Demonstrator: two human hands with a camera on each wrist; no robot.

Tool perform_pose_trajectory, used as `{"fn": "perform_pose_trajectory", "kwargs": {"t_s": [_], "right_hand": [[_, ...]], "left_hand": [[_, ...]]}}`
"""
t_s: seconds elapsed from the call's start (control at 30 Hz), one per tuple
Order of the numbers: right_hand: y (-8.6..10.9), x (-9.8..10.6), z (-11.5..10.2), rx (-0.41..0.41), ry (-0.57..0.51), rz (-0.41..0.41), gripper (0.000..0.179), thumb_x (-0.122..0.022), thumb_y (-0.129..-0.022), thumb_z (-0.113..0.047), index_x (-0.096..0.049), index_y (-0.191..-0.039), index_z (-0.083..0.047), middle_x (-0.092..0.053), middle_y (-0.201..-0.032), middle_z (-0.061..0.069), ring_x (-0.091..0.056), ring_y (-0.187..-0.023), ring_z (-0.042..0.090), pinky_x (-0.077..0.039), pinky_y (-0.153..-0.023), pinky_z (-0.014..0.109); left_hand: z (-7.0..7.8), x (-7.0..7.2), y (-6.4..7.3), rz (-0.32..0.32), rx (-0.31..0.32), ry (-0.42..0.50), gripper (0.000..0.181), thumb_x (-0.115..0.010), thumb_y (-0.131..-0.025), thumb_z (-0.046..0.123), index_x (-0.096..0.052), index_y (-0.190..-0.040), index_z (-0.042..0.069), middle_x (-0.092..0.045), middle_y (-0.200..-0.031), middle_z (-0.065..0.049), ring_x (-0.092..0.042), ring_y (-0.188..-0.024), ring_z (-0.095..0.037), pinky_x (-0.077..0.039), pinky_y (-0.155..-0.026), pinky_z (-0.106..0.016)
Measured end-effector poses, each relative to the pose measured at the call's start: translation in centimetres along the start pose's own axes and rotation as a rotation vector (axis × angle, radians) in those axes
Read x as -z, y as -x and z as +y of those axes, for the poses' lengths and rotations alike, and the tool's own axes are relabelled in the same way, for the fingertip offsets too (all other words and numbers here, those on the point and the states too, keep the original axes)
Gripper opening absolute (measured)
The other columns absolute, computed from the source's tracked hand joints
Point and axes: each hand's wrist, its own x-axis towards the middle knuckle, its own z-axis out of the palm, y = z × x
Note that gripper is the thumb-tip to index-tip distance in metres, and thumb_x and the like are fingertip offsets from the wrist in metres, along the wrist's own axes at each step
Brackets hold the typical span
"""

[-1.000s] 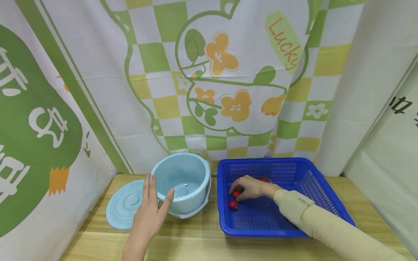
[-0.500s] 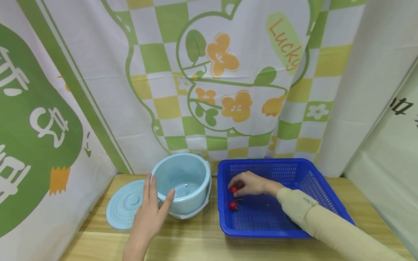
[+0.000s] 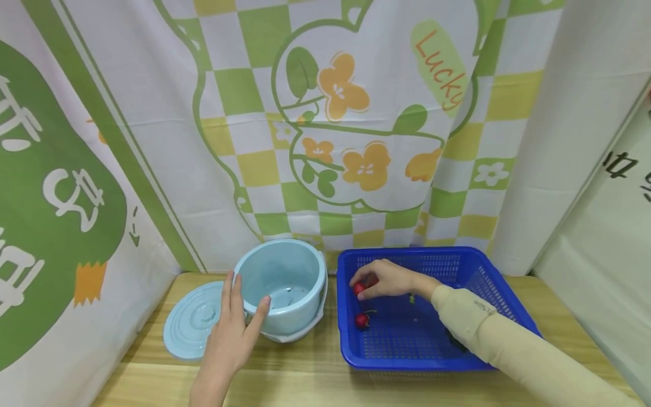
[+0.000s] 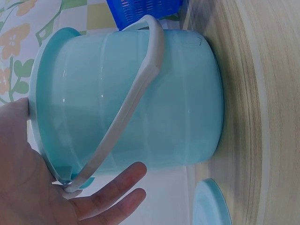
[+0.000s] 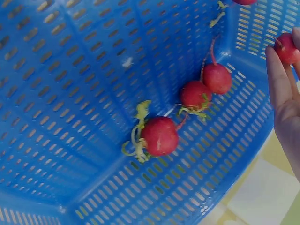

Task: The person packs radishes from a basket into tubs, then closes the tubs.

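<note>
Head view: right hand (image 3: 389,281) pinches a radish (image 3: 359,289) above the blue basket (image 3: 500,297); small, firm, smooth, probably best held round its body. Left hand (image 3: 231,328), fingers straight, steadies the pail (image 3: 292,308) beside the basket.

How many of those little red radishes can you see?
5 show, and more may be hidden under the sleeve. The right hand pinches one radish, three lie together on the floor of the blue basket, and a fifth is cut off by the picture's top edge.
</note>
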Motion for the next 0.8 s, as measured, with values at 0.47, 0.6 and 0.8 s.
{"fn": "perform_pose_trajectory", "kwargs": {"t_s": [0.47,0.6,0.8], "right_hand": [[-0.7,1.8,-2.1,-0.02,0.002,0.021,0.031,-0.081,-0.096,-0.022,-0.076,-0.123,-0.007,-0.076,-0.116,-0.002,-0.072,-0.112,0.021,-0.056,-0.102,0.049],[-0.7,2.4,-2.9,-0.017,-0.021,0.036,0.034,-0.08,-0.097,-0.024,-0.075,-0.127,-0.009,-0.075,-0.118,-0.003,-0.071,-0.112,0.019,-0.054,-0.104,0.053],[-1.1,2.9,-4.1,0.006,-0.024,0.061,0.036,-0.08,-0.097,-0.024,-0.075,-0.129,-0.007,-0.076,-0.12,-0.002,-0.071,-0.112,0.02,-0.053,-0.105,0.053]], "left_hand": [[0.0,0.0,0.0,-0.011,-0.005,0.002,0.093,-0.037,-0.107,0.069,0.0,-0.171,0.012,0.012,-0.177,0.0,-0.063,-0.113,-0.059,-0.055,-0.081,-0.07],[0.1,0.1,-0.1,-0.011,-0.005,0.002,0.093,-0.037,-0.107,0.069,0.0,-0.171,0.012,0.011,-0.177,0.0,-0.064,-0.111,-0.057,-0.056,-0.081,-0.069],[0.2,0.1,0.0,-0.005,-0.006,0.006,0.093,-0.038,-0.107,0.068,-0.001,-0.171,0.011,0.011,-0.177,0.0,-0.064,-0.111,-0.058,-0.056,-0.08,-0.069]]}}
